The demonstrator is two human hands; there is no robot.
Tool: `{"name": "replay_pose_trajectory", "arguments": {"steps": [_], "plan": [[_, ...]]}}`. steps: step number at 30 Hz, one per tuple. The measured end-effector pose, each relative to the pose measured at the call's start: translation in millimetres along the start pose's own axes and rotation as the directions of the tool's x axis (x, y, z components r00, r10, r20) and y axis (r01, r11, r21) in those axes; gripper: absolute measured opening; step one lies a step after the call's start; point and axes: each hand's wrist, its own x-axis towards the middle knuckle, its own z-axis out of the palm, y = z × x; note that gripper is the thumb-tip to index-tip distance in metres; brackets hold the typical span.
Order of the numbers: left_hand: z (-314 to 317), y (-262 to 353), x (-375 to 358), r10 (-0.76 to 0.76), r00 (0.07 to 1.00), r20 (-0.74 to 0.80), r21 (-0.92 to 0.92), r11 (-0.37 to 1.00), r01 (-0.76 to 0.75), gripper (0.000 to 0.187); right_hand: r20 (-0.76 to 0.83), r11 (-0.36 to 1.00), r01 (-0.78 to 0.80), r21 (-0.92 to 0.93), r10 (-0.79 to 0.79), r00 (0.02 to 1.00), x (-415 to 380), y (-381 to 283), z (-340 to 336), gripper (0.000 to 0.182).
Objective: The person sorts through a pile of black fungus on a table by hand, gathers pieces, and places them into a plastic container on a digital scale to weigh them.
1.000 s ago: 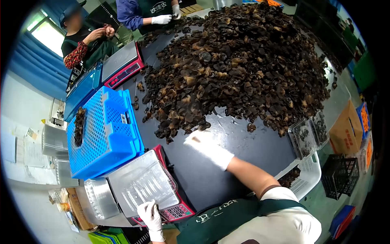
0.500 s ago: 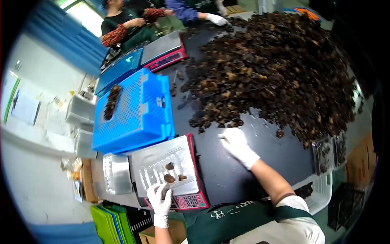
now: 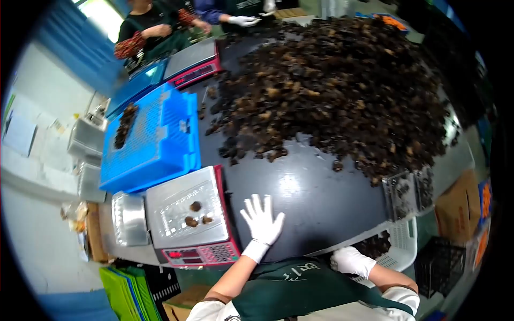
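My left hand, in a white glove, hovers over or rests on the dark table with its fingers spread and nothing in it. Just left of it stands a red-edged digital scale bearing a clear plastic tray with a few brown wood-ear-like mushroom pieces. My right hand, also gloved, is low by the table's front edge, beside a white basket with dark pieces. Its fingers look curled; what they may hold is hidden. A large heap of dark mushroom pieces covers the table's far side.
A blue crate lies behind the scale, with a second scale beyond it. Clear containers stand at the left and right. Two people work at the far end; one gloved hand is there.
My left hand has left the tray on the scale and moved right, over the table, fingers spread. My right hand has drawn back from the heap to the front edge. The view has shifted.
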Motion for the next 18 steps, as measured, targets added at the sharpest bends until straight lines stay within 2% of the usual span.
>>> {"name": "replay_pose_trajectory", "arguments": {"steps": [1, 2, 3, 4, 5, 6, 7, 8, 9, 10, 11, 12, 13, 14, 15, 16, 18], "plan": [[24.9, -6.0, 5.1, -0.042, 0.999, -0.025, 0.053, 0.998, 0.043, 0.071, 0.092, 0.995, -0.088, 0.051, 0.083, 0.992, -21.2, 2.4, -3.5, 0.025], [39.1, -5.4, 5.7, -0.009, 0.999, -0.04, 0.082, 0.997, 0.013, 0.075, 0.187, 0.98, -0.173, 0.098, 0.152, 0.97, -38.8, 5.4, -6.0, 0.027], [36.6, 11.1, 3.5, 0.089, 0.996, 0.03, 0.04, 0.995, -0.09, 0.073, 0.119, 0.973, -0.161, 0.163, 0.143, 0.983, -46.2, 20.1, 6.9, 0.027], [28.8, 30.5, -2.1, 0.187, 0.978, 0.096, 0.0, 0.982, -0.187, 0.072, 0.029, 0.931, -0.286, 0.229, 0.287, 0.958, -56.3, 12.2, -13.3, 0.027], [28.1, 52.0, -12.1, 0.422, 0.904, 0.069, -0.071, 0.906, -0.418, 0.062, -0.094, 0.919, -0.302, 0.253, 0.334, 0.938, -59.6, 14.8, -22.1, 0.026], [13.4, 75.8, -15.1, 0.665, 0.739, 0.109, -0.233, 0.74, -0.631, 0.045, -0.217, 0.908, -0.314, 0.277, 0.378, 0.9, -60.5, 17.3, -28.2, 0.025], [7.5, 94.6, -19.7, 0.846, 0.481, 0.232, -0.543, 0.523, -0.657, 0.04, -0.424, 0.924, -0.26, 0.281, 0.362, 0.83, -57.3, 20.2, -32.1, 0.022], [47.7, 104.3, -38.2, 0.972, 0.156, 0.174, -0.559, 0.228, -0.797, 0.032, -0.614, 0.941, -0.209, 0.268, 0.333, 0.716, -52.7, 23.5, -38.2, 0.02], [42.9, 107.1, -37.9, 0.949, 0.171, 0.265, -0.736, 0.314, -0.6, 0.031, -0.678, 0.959, -0.171, 0.227, 0.281, 0.679, -50.6, 25.7, -51.3, 0.018], [37.0, 110.4, -37.5, 0.917, 0.184, 0.355, -0.855, 0.398, -0.334, 0.03, -0.722, 0.968, -0.147, 0.206, 0.251, 0.644, -47.4, 26.4, -62.7, 0.019], [31.2, 113.4, -37.2, 0.876, 0.195, 0.44, -0.886, 0.46, -0.065, 0.029, -0.744, 0.976, -0.142, 0.163, 0.217, 0.632, -41.1, 30.9, -70.9, 0.019], [34.9, 97.3, -30.8, 0.955, 0.286, -0.082, -0.9, 0.052, -0.433, 0.029, -0.764, 0.983, -0.138, 0.121, 0.181, 0.62, -32.6, 36.3, -78.7, 0.019], [25.4, 89.7, -17.0, 0.89, 0.454, -0.03, -0.844, 0.221, -0.489, 0.029, -0.765, 0.986, -0.144, 0.079, 0.153, 0.625, -25.6, 39.8, -90.3, 0.019], [15.5, 82.1, -4.1, 0.79, 0.613, -0.002, -0.77, 0.39, -0.505, 0.029, -0.771, 0.99, -0.065, 0.122, 0.136, 0.622, -20.3, 41.9, -105.2, 0.019], [11.7, 71.6, 7.5, 0.686, 0.727, -0.027, -0.719, 0.492, -0.491, 0.029, -0.787, 0.987, 0.01, 0.162, 0.123, 0.605, -11.1, 48.4, -116.9, 0.019], [9.8, 61.1, 19.8, 0.566, 0.822, -0.064, -0.667, 0.588, -0.457, 0.029, -0.802, 0.977, 0.085, 0.196, 0.11, 0.587, 2.2, 58.1, -128.2, 0.019], [12.2, 35.8, 38.1, 0.407, 0.91, -0.078, -0.611, 0.702, -0.367, 0.034, -0.864, 0.949, 0.21, 0.235, 0.105, 0.492, 32.0, 79.2, -155.2, 0.02]]}}
